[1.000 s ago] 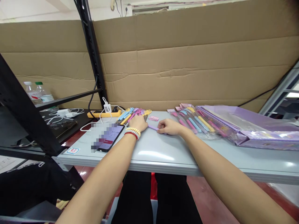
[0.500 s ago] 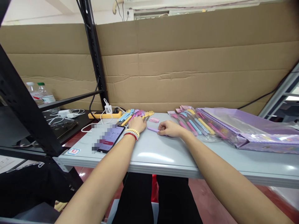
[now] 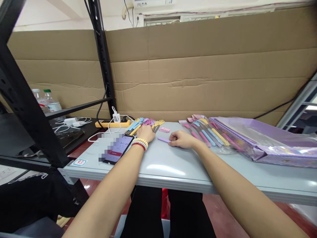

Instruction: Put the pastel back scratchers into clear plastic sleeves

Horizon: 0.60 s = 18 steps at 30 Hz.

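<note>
My right hand (image 3: 182,138) rests on the grey table with its fingers closed on a slim purple handle (image 3: 162,140), which sticks out to the left. My left hand (image 3: 145,133) is at a bunch of loose back scratchers (image 3: 135,125) with blue, yellow, pink and purple claws. Its fingertips are hidden, so a grip on one of them cannot be made out. Small pink cards (image 3: 164,130) lie between the hands, a little farther back. Right of my right hand are several back scratchers in clear bags with pink tops (image 3: 209,132).
A lit phone (image 3: 116,150) lies left of my left forearm. Behind it is a yellow power strip (image 3: 112,124) with white cables. At right stands a purple box (image 3: 269,153) with plastic bags. A black rack post (image 3: 102,62) and a cardboard wall (image 3: 193,69) bound the table.
The view has tilted slightly upward, so everything sits a little lower. Both hands stay in nearly the same places, with the purple handle still in my right fingers.
</note>
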Tool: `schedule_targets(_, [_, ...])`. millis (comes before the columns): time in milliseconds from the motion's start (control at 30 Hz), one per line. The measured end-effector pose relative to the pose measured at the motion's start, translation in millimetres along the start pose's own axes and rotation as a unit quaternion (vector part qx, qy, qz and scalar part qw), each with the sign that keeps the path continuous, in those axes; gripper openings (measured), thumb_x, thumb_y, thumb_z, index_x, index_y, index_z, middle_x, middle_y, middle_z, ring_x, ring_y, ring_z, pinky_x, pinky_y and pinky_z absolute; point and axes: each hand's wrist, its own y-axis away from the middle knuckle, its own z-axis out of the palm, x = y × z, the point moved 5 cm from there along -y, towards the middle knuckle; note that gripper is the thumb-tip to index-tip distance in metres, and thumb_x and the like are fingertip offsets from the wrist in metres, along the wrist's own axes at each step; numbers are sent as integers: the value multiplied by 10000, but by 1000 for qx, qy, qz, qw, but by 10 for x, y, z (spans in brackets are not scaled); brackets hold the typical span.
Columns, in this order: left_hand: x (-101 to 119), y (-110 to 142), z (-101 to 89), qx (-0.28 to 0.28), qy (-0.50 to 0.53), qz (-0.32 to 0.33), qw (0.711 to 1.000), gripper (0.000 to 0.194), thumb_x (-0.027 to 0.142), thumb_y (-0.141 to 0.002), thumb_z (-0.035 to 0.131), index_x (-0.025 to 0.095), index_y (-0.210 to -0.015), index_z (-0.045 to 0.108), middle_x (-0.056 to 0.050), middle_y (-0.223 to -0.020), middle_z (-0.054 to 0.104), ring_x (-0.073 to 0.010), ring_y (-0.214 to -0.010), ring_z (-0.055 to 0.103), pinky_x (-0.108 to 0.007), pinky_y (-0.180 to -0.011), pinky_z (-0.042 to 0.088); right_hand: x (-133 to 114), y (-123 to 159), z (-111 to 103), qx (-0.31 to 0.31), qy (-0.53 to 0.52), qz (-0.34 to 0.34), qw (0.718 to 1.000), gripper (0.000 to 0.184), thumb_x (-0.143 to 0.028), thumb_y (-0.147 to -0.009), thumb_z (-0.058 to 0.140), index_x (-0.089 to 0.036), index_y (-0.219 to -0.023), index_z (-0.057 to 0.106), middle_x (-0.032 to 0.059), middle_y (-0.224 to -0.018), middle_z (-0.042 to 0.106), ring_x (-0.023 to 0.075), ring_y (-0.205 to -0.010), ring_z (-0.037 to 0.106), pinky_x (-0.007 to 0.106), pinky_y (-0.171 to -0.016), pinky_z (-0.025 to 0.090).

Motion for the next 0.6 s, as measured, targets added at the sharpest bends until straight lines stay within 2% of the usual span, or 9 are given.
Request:
schedule_targets(200, [5, -22, 47, 17, -29, 20, 999, 350, 299, -857, 420, 202, -1061, 686, -122, -1215, 589, -275, -1170, 516, -387, -983, 410, 5, -5, 1, -1, -3, 3, 1000, 185, -320, -661, 643, -174, -766, 600, -4, -675, 585, 123, -613, 495, 243, -559, 357])
schedule_targets(400, [23, -8, 123, -31, -31, 21, 999, 416, 417, -850, 400, 244, -1136, 648, -122, -1324, 484, -317, -1275, 384, -469, -1051, 302, 24, -18, 11, -1, 0, 1, 1000, 192, -332, -668, 633, -177, -778, 604, 5, -700, 607, 128, -625, 509, 245, -558, 363])
schedule_targets(600, [24, 1, 163, -66, -20, 13, 997, 480, 471, -857, 348, 284, -1235, 577, -123, -1413, 401, -353, -1342, 289, -507, -1054, 255, 12, -12, 6, -1, 7, -3, 1000, 194, -336, -675, 629, -176, -782, 607, 4, -690, 602, 125, -615, 504, 244, -552, 358])
